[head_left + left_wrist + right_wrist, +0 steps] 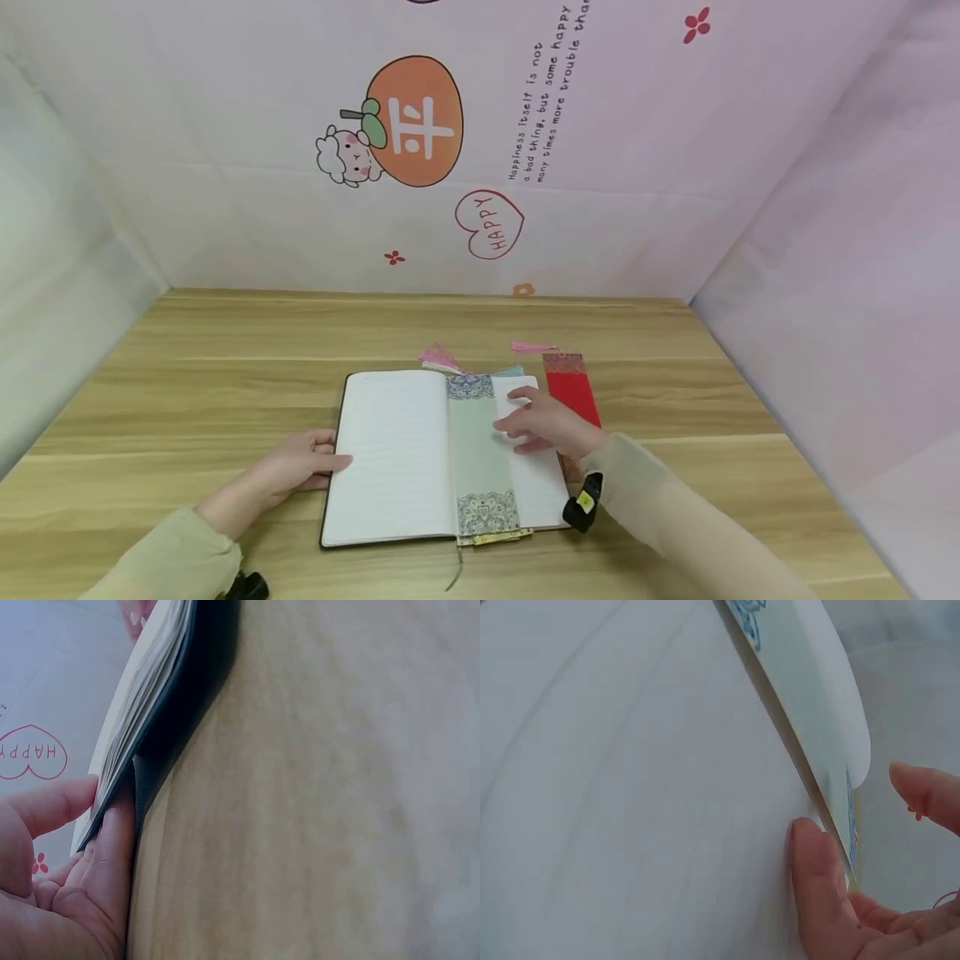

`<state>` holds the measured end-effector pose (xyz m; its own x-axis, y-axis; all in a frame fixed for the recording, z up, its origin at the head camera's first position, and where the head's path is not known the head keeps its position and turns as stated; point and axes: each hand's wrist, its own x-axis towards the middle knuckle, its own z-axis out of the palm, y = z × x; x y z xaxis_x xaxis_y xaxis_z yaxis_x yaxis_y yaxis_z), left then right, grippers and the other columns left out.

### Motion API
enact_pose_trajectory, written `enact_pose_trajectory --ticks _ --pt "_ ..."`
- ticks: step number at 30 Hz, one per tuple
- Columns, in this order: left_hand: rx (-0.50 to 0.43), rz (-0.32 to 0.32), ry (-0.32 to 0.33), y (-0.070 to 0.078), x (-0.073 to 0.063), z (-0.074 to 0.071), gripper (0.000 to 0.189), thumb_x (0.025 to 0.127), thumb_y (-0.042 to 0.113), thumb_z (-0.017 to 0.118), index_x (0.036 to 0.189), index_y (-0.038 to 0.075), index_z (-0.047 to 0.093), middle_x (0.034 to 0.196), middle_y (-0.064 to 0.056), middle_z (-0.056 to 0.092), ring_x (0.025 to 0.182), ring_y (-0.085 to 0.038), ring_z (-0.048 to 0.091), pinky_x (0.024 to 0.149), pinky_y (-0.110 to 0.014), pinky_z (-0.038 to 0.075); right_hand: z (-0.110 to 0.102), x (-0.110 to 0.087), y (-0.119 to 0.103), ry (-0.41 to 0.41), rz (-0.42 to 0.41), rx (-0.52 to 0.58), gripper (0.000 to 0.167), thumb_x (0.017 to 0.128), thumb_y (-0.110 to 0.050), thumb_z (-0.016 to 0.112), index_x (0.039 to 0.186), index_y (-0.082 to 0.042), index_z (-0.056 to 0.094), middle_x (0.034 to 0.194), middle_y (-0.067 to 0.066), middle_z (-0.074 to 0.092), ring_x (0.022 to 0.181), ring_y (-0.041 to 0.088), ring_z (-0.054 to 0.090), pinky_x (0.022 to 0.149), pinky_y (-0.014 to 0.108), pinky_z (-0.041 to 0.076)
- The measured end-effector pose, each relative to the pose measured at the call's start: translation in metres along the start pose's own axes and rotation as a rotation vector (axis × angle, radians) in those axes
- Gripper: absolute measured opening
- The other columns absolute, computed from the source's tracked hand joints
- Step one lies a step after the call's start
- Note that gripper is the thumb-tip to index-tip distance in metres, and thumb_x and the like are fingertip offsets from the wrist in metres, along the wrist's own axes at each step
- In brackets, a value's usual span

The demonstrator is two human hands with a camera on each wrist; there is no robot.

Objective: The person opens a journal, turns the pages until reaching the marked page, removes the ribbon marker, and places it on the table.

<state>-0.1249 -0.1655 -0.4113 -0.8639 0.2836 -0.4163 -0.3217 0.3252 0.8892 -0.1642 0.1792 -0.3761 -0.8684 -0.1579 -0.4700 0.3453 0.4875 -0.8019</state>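
An open notebook (393, 458) with a dark cover lies on the table, its white pages facing up. My left hand (296, 462) grips its left edge, thumb on the page and fingers under the dark cover (169, 724). Along the spine on the right page lies a pale green bookmark (480, 450) with patterned ends. My right hand (551, 423) is over the right page, its fingers spread loosely. One fingertip rests at the bookmark's (810, 712) long edge in the right wrist view, while another finger stands apart from it.
A red bookmark (572, 392) with a pink tassel (532, 347) lies right of the notebook, partly behind my right hand. Yellow bookmark ends (502, 537) stick out below the pages. Pink and blue tassels show at the top edge. A printed cloth (262, 225) hangs behind the wooden table (247, 358).
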Motion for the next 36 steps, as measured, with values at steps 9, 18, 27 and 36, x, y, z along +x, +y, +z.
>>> enact_pose_trajectory --ticks 9,18,27,36 --pt "-0.014 0.004 0.003 0.000 -0.002 0.001 0.055 0.089 0.010 0.063 0.132 -0.015 0.037 0.116 -0.019 0.065 0.083 -0.009 0.063 0.072 -0.026 0.054 0.024 0.006 -0.009 0.061 -0.044 -0.052 0.063 0.080 -0.010 0.072 0.134 -0.003 0.040 0.099 0.013 0.053 0.084 0.022 0.054 0.069 0.032 0.056" --pt "-0.015 0.007 0.005 0.000 -0.004 0.002 0.055 0.089 0.010 0.063 0.131 -0.015 0.039 0.115 -0.017 0.066 0.082 -0.008 0.063 0.071 -0.025 0.054 -0.011 0.017 -0.004 0.045 -0.142 0.057 0.058 0.089 -0.003 0.063 0.140 -0.005 0.037 0.108 0.015 0.056 0.086 0.019 0.059 0.074 0.034 0.055" --pt "-0.004 0.006 0.013 -0.002 -0.002 0.001 0.058 0.089 0.011 0.064 0.133 -0.015 0.037 0.119 -0.020 0.063 0.085 -0.009 0.063 0.072 -0.026 0.054 -0.101 0.037 0.007 0.080 -0.212 -0.001 0.058 0.093 0.001 0.053 0.144 0.004 0.025 0.107 0.014 0.052 0.081 0.011 0.057 0.074 0.030 0.055" --pt "-0.002 -0.005 0.029 -0.002 0.000 0.001 0.060 0.089 0.011 0.064 0.134 -0.014 0.036 0.119 -0.019 0.063 0.084 -0.009 0.062 0.071 -0.026 0.053 -0.166 0.028 0.053 0.093 -0.162 -0.124 0.063 0.094 -0.005 0.055 0.144 0.009 0.019 0.103 0.012 0.049 0.082 0.009 0.055 0.072 0.027 0.053"
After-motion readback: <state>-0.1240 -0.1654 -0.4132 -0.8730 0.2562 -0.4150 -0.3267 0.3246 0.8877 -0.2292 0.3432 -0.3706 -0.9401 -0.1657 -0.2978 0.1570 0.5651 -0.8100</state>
